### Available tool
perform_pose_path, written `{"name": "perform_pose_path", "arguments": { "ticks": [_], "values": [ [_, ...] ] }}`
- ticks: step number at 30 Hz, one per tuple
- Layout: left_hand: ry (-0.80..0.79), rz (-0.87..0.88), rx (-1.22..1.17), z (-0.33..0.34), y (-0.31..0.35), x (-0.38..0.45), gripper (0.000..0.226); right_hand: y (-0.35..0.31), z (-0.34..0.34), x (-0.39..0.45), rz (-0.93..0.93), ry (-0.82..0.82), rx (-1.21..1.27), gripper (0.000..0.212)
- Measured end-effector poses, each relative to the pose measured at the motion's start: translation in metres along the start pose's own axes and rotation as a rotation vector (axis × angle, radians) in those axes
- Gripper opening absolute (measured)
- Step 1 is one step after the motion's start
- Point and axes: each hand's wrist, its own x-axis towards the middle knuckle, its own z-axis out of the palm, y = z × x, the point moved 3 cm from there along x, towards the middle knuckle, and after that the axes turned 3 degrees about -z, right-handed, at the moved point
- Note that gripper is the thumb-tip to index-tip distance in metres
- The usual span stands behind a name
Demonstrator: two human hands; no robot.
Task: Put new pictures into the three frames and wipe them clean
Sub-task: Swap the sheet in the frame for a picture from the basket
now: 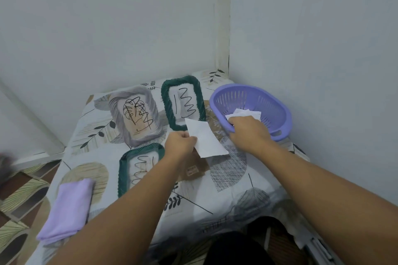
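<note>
Three picture frames lie on the patterned table: a grey frame point(134, 115) at the back left, a green frame point(183, 104) at the back middle, and a second green frame point(131, 170) nearer me, partly under my left forearm. All hold scribbled pictures. My left hand point(179, 145) pinches a white sheet of paper point(204, 138) above the table. My right hand point(247, 132) reaches over the rim of a purple basket point(269, 101) and grips white papers point(245, 114) inside it. A folded lilac cloth point(69, 208) lies at the front left.
The table point(215, 195) stands in a corner, with walls right behind it and to the right. A brown card piece point(193, 170) lies on the table under my left hand. Patterned floor shows on the left.
</note>
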Motion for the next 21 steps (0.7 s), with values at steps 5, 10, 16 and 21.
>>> {"name": "perform_pose_path", "arguments": {
  "ticks": [5, 10, 16, 21],
  "values": [
    [-0.025, -0.002, 0.037, 0.028, 0.005, 0.007, 0.032, 0.011, -0.008, 0.006, -0.017, 0.009, 0.065, 0.023],
    [-0.038, -0.038, 0.073, 0.060, 0.004, 0.018, 0.028, 0.011, -0.011, 0.007, -0.032, -0.007, 0.081, 0.021],
    [-0.079, -0.099, 0.050, 0.087, -0.004, 0.042, 0.014, 0.009, -0.003, 0.002, -0.048, -0.013, 0.033, 0.021],
    [-0.056, -0.086, 0.130, 0.087, 0.005, 0.026, 0.019, 0.003, -0.001, -0.003, -0.048, -0.018, 0.000, 0.006]
  ]
}}
